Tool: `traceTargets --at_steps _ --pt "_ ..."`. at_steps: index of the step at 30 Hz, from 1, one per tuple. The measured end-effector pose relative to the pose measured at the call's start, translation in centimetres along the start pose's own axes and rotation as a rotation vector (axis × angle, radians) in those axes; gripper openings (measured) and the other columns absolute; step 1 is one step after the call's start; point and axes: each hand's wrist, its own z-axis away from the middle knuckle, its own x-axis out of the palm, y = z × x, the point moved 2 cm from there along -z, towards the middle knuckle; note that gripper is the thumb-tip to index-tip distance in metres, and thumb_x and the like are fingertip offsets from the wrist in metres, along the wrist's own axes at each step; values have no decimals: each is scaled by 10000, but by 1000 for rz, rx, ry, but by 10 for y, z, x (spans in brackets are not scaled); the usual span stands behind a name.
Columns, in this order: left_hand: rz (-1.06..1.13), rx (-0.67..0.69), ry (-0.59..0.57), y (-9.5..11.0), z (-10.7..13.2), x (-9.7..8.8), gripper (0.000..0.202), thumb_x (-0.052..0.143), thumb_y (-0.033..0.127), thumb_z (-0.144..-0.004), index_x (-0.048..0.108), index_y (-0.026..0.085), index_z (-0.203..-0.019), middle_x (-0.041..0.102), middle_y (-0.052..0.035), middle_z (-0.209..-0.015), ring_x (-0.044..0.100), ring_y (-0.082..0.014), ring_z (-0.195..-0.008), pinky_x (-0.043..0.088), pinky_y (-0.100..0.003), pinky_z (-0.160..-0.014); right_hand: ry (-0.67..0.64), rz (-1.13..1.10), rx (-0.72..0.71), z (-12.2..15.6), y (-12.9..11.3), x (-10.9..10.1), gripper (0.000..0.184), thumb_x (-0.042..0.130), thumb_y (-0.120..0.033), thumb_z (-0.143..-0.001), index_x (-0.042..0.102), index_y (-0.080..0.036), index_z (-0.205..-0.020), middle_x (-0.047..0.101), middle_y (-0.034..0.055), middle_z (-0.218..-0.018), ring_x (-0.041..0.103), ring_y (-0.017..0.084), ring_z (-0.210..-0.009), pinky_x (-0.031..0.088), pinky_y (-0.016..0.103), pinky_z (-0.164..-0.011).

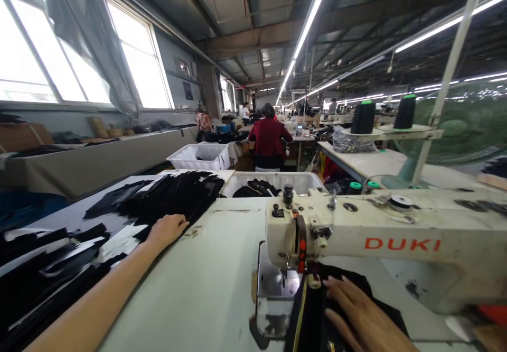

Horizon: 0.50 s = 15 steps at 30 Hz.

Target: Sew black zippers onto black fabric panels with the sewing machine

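My left hand (pixel 168 229) reaches out to the near right edge of a stack of black fabric pieces (pixel 178 191). Its fingers curl closed over the cloth at that edge, and the fingertips are partly hidden. At the sewing machine (pixel 340 235), my right hand (pixel 354 309) lies with fingers stretched out on a black fabric piece (pixel 328 336) with a gold-coloured zipper (pixel 300 312). This piece lies beside the needle area and metal plate (pixel 273 294), partly beneath the machine head.
More black pieces and white scraps (pixel 122 242) lie at the left. White plastic bins (pixel 198 155) stand beyond the table. Thread cones (pixel 363 118) sit on a stand at right, near a green fan (pixel 455 124). A person in dark red (pixel 269 138) sits ahead.
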Motion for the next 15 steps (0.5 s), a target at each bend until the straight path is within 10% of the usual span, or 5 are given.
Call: traceTargets --at_steps 8,15 --pt "88 -11 -74 -14 -6 -4 278 635 383 -970 650 136 -1098 658 -50 -1091 660 -249 -967 552 -409 -838 -195 -169 -110 -13 -23 14 480 607 -302 -947 508 -304 -1416 545 8 -1421 496 245 -1322 451 418 -1081" --pt "19 2 163 0 20 -50 239 620 342 -976 622 146 -1113 626 -68 -1127 631 -237 -985 529 -423 -853 -283 -258 3 -21 -31 15 308 552 -328 -976 642 -226 -1253 602 85 -1354 564 264 -1255 412 488 -1094"
